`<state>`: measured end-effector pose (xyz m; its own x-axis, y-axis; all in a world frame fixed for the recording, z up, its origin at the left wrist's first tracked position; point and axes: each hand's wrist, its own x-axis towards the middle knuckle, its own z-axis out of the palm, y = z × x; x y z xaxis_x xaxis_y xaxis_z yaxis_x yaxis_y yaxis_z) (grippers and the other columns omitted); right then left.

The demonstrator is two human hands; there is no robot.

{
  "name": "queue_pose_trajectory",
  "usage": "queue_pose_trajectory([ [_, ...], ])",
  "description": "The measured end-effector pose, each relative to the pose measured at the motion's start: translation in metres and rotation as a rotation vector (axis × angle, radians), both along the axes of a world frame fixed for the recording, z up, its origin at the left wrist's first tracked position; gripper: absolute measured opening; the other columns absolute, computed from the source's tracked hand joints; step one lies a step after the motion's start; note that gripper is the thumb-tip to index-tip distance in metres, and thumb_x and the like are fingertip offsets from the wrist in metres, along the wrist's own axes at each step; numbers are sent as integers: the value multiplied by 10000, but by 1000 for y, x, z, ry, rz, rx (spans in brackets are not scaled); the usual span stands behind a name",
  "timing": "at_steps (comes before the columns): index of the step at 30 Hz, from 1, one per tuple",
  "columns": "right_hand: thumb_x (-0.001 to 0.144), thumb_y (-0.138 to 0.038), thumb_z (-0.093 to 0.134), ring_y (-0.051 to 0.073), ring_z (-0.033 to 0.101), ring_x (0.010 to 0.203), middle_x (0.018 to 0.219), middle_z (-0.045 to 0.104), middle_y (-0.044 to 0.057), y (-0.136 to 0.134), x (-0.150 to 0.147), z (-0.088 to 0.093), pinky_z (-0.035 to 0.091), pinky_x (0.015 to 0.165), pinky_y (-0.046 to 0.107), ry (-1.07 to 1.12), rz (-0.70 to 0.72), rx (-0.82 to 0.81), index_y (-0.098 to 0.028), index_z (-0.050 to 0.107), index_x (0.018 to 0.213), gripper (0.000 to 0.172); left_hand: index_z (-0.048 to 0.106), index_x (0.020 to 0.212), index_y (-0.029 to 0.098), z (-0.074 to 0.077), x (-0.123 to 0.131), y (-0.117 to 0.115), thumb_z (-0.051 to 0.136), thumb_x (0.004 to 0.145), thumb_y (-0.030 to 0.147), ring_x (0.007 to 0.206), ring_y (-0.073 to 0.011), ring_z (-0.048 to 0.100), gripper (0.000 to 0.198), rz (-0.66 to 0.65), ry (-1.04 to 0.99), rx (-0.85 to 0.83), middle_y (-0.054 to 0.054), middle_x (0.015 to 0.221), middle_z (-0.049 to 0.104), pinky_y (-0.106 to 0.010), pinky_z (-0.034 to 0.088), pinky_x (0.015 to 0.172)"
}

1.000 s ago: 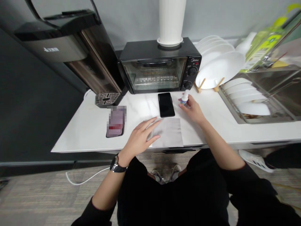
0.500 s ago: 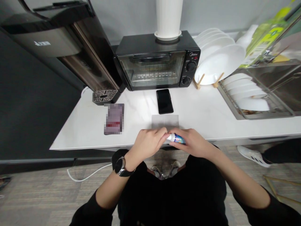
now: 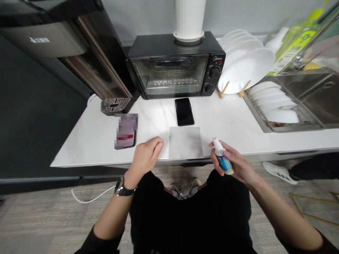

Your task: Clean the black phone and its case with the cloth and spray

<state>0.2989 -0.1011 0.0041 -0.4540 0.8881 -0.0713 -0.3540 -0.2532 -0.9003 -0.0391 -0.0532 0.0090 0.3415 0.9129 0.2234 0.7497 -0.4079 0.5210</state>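
Observation:
My right hand (image 3: pixel 238 163) grips a small spray bottle (image 3: pixel 224 163) with a white top and a blue label, tilted just past the counter's front edge. To the left, my left hand (image 3: pixel 145 155) is curled closed over the counter edge; anything inside its fingers is hidden. Between the two hands a thin grey cloth (image 3: pixel 185 143) lies flat, reaching the front edge. Behind it rests a black smartphone (image 3: pixel 184 112) with a dark screen. Another phone (image 3: pixel 126 132), partly pixelated, lies left of my left hand.
A black toaster oven (image 3: pixel 169 76) stands at the back with a white pot (image 3: pixel 190 17) on top. On the left is a drinks dispenser (image 3: pixel 115 105). White plates (image 3: pixel 247 70) stand in a wooden rack beside the sink, where a wire basket holds bowls (image 3: pixel 282 115). Another person's shoe (image 3: pixel 279 173) shows at right.
My hands have parted: the left moved left, fingers curled, and the right moved right with the spray bottle, now more upright. The grey cloth has come fully into view.

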Motion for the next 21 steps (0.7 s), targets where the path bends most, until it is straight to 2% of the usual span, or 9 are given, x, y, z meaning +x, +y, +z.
queue_pose_trajectory([
  [2, 1037, -469, 562, 71, 476, 437, 778, 601, -41, 1, -15, 0, 340, 420, 205, 121, -9, -52, -302, 631, 1313, 330, 516, 846, 234, -10, 10, 12, 284, 1127, 459, 664, -171, 556, 428, 82, -83, -24, 3, 705, 555, -296, 381, 688],
  [3, 1029, -471, 569, 66, 468, 439, 780, 592, -39, 1, -20, -1, 328, 408, 198, 145, -16, -62, -288, 657, 1270, 315, 506, 841, 236, -14, 12, 17, 300, 1122, 474, 656, -173, 547, 422, 102, -86, -46, 7, 696, 539, -299, 373, 685],
  [6, 983, -495, 643, 92, 549, 575, 877, 608, 9, 2, -28, -3, 422, 449, 205, 92, -55, -52, -217, 727, 1089, 309, 498, 843, 238, -20, 10, 24, 315, 1117, 478, 661, -174, 532, 408, 116, -96, -60, 9, 708, 522, -304, 362, 695],
  [8, 1006, -484, 633, 115, 581, 639, 924, 621, 19, 2, -31, -6, 476, 484, 222, 30, -88, -28, -244, 712, 1211, 326, 505, 851, 236, -21, 7, 22, 316, 1119, 470, 674, -174, 533, 403, 105, -105, -44, 6, 721, 525, -305, 363, 703],
  [11, 1076, -475, 533, 101, 553, 576, 937, 619, -5, 4, -36, -9, 458, 473, 230, 2, -134, 40, -357, 569, 1448, 392, 516, 855, 234, -22, 6, 17, 306, 1123, 459, 688, -177, 543, 408, 102, -107, -26, -1, 729, 541, -306, 367, 706],
  [14, 1052, -501, 592, 86, 541, 596, 993, 600, -8, 11, -37, -9, 461, 494, 223, -45, -143, 166, -384, 549, 1453, 420, 528, 864, 232, -23, 8, 16, 306, 1122, 444, 704, -187, 562, 401, 105, -65, -10, -11, 745, 573, -311, 362, 705],
  [16, 1014, -451, 680, 98, 605, 699, 1077, 611, 1, 19, -36, -6, 529, 590, 230, -102, -125, 227, -402, 534, 1445, 458, 532, 868, 232, -24, 10, 16, 316, 1121, 434, 707, -192, 564, 389, 104, -35, 8, -15, 753, 585, -316, 350, 701],
  [19, 1015, -425, 671, 141, 695, 839, 1178, 632, 22, 27, -35, 1, 612, 731, 288, -87, -79, 166, -404, 504, 1440, 457, 533, 864, 232, -24, 11, 16, 327, 1123, 423, 695, -192, 555, 382, 107, -20, 34, -12, 746, 584, -320, 337, 695],
  [21, 1028, -470, 618, 134, 684, 755, 1157, 631, 25, 28, -37, 4, 619, 660, 292, -9, -58, 65, -387, 500, 1437, 434, 537, 869, 232, -23, 11, 16, 328, 1125, 420, 694, -191, 557, 380, 109, -22, 41, -10, 747, 587, -319, 335, 696],
])
